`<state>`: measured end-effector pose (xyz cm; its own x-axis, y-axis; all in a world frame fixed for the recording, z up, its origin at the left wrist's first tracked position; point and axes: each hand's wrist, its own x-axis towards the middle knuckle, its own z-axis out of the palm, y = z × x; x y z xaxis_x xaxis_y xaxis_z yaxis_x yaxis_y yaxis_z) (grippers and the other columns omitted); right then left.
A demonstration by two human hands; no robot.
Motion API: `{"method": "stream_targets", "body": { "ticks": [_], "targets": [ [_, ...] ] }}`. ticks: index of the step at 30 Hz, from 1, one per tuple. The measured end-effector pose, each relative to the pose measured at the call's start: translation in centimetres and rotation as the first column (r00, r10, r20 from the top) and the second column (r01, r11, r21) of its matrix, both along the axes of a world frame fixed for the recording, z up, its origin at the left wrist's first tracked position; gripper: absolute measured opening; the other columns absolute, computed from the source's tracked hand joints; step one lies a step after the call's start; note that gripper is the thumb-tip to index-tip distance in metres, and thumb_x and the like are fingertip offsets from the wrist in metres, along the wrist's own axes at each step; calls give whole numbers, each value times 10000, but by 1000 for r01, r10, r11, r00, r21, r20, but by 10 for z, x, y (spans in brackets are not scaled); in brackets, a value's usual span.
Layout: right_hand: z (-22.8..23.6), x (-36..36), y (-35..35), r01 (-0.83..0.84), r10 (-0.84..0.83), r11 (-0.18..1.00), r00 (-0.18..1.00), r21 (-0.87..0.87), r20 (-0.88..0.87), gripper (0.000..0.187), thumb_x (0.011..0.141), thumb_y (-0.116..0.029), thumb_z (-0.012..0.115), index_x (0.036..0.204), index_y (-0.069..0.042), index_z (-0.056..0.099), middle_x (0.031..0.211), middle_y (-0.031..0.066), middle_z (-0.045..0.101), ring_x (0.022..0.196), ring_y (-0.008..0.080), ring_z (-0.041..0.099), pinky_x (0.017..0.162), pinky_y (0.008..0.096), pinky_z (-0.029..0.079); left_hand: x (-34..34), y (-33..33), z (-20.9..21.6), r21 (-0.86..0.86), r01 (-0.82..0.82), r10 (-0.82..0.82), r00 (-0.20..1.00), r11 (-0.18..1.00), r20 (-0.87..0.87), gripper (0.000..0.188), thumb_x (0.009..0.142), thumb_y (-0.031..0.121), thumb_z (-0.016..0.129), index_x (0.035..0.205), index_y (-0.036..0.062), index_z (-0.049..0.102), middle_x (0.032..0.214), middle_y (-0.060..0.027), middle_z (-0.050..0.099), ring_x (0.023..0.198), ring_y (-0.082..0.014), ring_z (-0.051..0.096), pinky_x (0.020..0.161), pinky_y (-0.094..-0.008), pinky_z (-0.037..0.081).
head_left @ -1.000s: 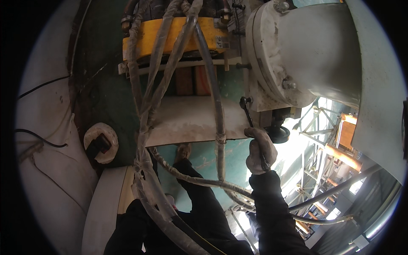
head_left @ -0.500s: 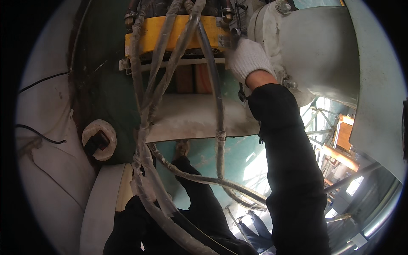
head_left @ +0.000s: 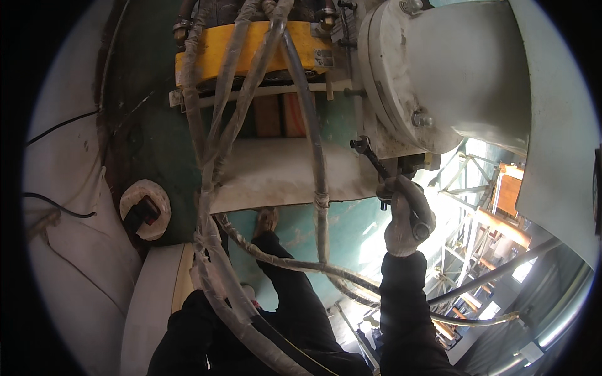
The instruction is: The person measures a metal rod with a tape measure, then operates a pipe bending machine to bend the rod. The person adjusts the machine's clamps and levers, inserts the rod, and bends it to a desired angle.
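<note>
My right hand (head_left: 401, 225), in a pale glove soiled with grey, is closed around a dark combination wrench (head_left: 378, 164). Its open-ended jaw points up and left, beside the lower edge of the pale flange (head_left: 382, 81). The ring end shows below my fingers. A bolt (head_left: 421, 119) sits on the flange above this hand. At lower left, a dark sleeve (head_left: 188, 319) reaches up to several film-wrapped hoses (head_left: 213, 250). My left hand's fingers cannot be told apart from the wrapping there.
A yellow ring-shaped machine part (head_left: 254, 50) stands at the top, above a curved whitish plate (head_left: 282, 169). A wide grey pipe (head_left: 470, 69) runs right from the flange. A round pale pad with a dark block (head_left: 147, 210) lies on the left. Another hose (head_left: 295, 263) crosses the green floor.
My right hand has come down and slightly right, from beside the yellow part to below the flange. The wrench in it now shows clearly. The view has shifted slightly.
</note>
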<state>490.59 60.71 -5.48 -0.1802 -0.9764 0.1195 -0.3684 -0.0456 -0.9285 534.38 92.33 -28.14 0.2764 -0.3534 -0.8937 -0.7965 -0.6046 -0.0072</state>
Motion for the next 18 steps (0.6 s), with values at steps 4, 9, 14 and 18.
{"method": "stream_targets", "body": {
  "ticks": [4, 9, 14, 18],
  "targets": [
    [0, -6, 8, -203, 184, 978, 945, -42, -270, 287, 994, 118, 634, 1236, 68, 781, 1097, 216, 838, 966, 326, 839, 876, 401, 662, -1, -1, 0, -3, 11, -11, 1000, 1000, 0, 503, 1040, 396, 774, 1411, 63, 705, 1377, -121, 740, 1285, -273, 745, 1057, -438, 630],
    [-11, -12, 9, -327, 266, 943, 847, -57, -460, 350, 927, 119, 703, 1263, 63, 782, 1113, 225, 835, 999, 382, 842, 897, 439, 672, -2, -4, 2, -9, 15, -15, 1000, 1000, -2, 502, 1047, 389, 768, 1420, 60, 702, 1385, -121, 739, 1290, -272, 744, 1061, -437, 628],
    [-24, -13, 21, -350, 271, 934, 824, -71, -498, 286, 1048, 29, 612, 1293, 47, 759, 1165, 214, 831, 1039, 381, 833, 954, 443, 665, -3, -5, 7, -16, 10, -10, 1000, 1000, 3, 500, 1053, 382, 762, 1428, 57, 699, 1393, -121, 737, 1294, -270, 743, 1064, -436, 626],
    [-40, -10, 29, -390, 304, 916, 828, -95, -471, 473, 922, 110, 662, 1387, 38, 714, 1226, 244, 805, 1078, 449, 819, 914, 490, 671, -2, -5, 11, -16, 12, -12, 1000, 1000, 5, 499, 1058, 377, 758, 1434, 55, 697, 1400, -121, 737, 1297, -269, 742, 1068, -435, 625]
  ]
}}
